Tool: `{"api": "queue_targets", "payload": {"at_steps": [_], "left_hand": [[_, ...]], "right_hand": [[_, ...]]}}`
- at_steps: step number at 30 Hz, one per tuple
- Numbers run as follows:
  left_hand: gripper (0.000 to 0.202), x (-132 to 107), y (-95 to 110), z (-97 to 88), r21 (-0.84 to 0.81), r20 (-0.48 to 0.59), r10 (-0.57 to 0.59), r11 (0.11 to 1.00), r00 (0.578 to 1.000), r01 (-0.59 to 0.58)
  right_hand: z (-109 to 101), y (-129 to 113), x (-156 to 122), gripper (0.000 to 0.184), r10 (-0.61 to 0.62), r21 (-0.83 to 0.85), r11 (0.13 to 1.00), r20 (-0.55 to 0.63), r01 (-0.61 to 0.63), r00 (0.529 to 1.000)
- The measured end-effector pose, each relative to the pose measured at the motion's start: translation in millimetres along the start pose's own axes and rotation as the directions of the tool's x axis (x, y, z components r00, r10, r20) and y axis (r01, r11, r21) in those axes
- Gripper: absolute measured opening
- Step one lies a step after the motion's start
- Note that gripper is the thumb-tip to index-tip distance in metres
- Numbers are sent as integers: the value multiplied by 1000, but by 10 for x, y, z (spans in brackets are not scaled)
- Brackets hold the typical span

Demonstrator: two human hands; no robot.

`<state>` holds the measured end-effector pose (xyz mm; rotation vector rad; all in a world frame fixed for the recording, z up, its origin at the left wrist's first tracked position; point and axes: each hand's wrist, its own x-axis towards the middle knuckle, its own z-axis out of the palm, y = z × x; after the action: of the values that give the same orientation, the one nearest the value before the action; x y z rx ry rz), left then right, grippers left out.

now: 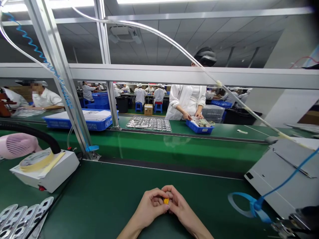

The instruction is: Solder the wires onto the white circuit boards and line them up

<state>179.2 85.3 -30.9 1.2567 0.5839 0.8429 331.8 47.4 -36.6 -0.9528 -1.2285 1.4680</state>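
Note:
Both of my hands meet over the green bench at the lower middle of the head view. A small yellow piece shows between the fingertips; its kind is too small to make out. My left hand is closed, with thumb and fingers pinched against the piece. From the other side my right hand closes on the same piece, its thumb and curled fingers touching those of my left. Most of the piece is hidden by the fingers.
At left stand a white box with tape on it and a pink hair dryer, above several silver plates. A blue wrist strap lies right, by a grey case. Beyond the conveyor, a person handles a blue tray.

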Motion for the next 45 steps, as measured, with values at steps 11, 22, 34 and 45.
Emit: {"api": "queue_targets", "payload": {"at_steps": [11,22,34,45], "left_hand": [[37,-28,48,39,41,-87,27,999,996,-24],[32,-40,101,-79,-31,-178,45,998,983,-51],[20,-151,207,56,-143,69,46,989,997,-36],[22,-206,253,146,-213,89,6,977,996,13]], "right_hand": [[-22,140,54,46,-20,28,999,-97,22,995],[-21,103,53,46,-34,20,999,-121,36,992],[153,-90,-58,62,91,346,934,12,-89,996],[121,-43,-100,70,123,437,878,182,-193,976]]}}
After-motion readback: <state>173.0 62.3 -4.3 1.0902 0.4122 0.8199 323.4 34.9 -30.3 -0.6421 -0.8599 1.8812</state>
